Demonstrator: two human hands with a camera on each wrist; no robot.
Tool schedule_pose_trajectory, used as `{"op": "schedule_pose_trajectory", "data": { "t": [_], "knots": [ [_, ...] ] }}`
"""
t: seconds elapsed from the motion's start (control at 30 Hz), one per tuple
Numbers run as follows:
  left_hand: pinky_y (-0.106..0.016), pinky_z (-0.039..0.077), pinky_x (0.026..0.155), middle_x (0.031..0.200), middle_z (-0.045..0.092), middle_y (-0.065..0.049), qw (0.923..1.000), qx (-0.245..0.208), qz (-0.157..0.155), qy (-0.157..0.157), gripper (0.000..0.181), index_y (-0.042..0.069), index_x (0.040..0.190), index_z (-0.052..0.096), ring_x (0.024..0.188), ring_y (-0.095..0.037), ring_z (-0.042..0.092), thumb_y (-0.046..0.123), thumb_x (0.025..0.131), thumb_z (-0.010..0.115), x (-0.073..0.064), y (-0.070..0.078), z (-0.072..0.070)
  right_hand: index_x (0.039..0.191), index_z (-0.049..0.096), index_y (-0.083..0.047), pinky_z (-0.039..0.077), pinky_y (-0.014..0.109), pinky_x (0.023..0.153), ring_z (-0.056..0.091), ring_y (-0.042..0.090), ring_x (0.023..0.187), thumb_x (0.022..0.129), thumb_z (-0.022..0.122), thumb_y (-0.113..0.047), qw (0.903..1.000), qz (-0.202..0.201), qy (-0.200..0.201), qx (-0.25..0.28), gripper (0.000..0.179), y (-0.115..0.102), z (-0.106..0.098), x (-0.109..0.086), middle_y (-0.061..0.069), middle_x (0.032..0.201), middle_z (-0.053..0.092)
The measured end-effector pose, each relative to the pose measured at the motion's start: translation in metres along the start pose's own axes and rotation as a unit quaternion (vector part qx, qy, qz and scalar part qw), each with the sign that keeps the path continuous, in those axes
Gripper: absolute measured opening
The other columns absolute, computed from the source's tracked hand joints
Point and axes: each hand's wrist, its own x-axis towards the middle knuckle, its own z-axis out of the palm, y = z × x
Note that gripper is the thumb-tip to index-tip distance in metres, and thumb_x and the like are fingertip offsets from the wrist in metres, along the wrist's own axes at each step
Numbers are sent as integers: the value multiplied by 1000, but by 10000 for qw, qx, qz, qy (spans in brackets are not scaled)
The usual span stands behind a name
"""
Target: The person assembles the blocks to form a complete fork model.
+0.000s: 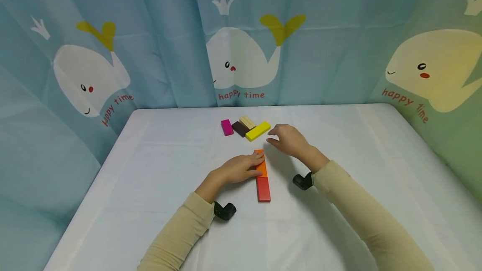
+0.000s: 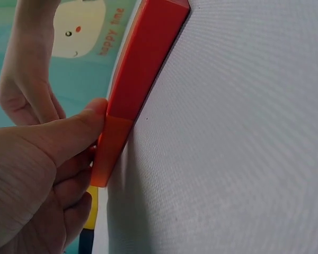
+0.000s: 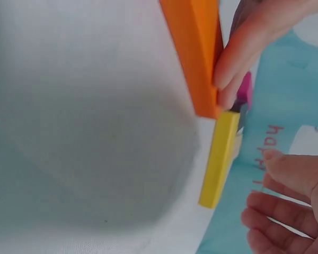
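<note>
An orange block (image 1: 264, 170) lies flat on the white table, end to end with a red block (image 1: 263, 190) nearer the person. My left hand (image 1: 239, 168) rests on the orange block from the left, fingers and thumb extended over it; the left wrist view shows the thumb touching by the seam with the red block (image 2: 146, 58). My right hand (image 1: 290, 140) hovers just right of a yellow block (image 1: 258, 131), thumb and fingers apart, holding nothing. In the right wrist view a gap separates that hand (image 3: 294, 206) from the yellow block (image 3: 220, 159).
Beside the yellow block at the back lie a dark brown block (image 1: 239, 129), a pale wood-coloured block (image 1: 247, 122) and a magenta block (image 1: 227, 127). Behind the table (image 1: 169, 158) hangs a blue whale-print curtain (image 1: 162, 53). Black wrist cameras protrude below both hands.
</note>
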Motion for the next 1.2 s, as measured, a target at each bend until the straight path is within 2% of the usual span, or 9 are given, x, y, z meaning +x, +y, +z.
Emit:
{"op": "schedule_pose_trajectory", "data": {
  "t": [0.17, 0.53, 0.83, 1.2],
  "knots": [
    [-29, 21, 107, 148, 26, 1, 10000, 28, -8, -2, 56, 11, 141, 37, 134, -11, 21, 34, 92, 54, 1, -1, 0, 103, 67, 5, 48, 41, 84, 61, 29, 91, 83, 69, -11, 9999, 96, -126, -2, 26, 7, 2, 9, 16, 98, 66],
    [-27, 20, 107, 148, 27, 1, 9999, 116, 49, 18, 55, 10, 140, 37, 134, -11, 21, 32, 93, 54, 2, -2, 1, 104, 66, 8, 47, 42, 84, 60, 31, 92, 83, 67, -5, 9998, -128, -60, 105, 25, 23, 9, 22, 19, 98, 65],
    [-27, 20, 107, 147, 28, 1, 9999, 108, 17, -17, 55, 10, 141, 37, 134, -10, 21, 33, 93, 54, 2, -4, 1, 111, 63, 7, 42, 43, 92, 56, 32, 103, 85, 65, -6, 9972, 475, -550, 196, 29, 32, 13, 38, 20, 109, 62],
    [-27, 20, 107, 147, 28, 1, 9999, 159, -9, -18, 55, 10, 140, 38, 134, -10, 21, 33, 93, 54, 1, -2, 0, 119, 57, 8, 36, 44, 99, 49, 34, 113, 86, 62, -6, 9924, 927, -796, 173, 36, 38, 18, 51, 22, 119, 56]
  ]
}}
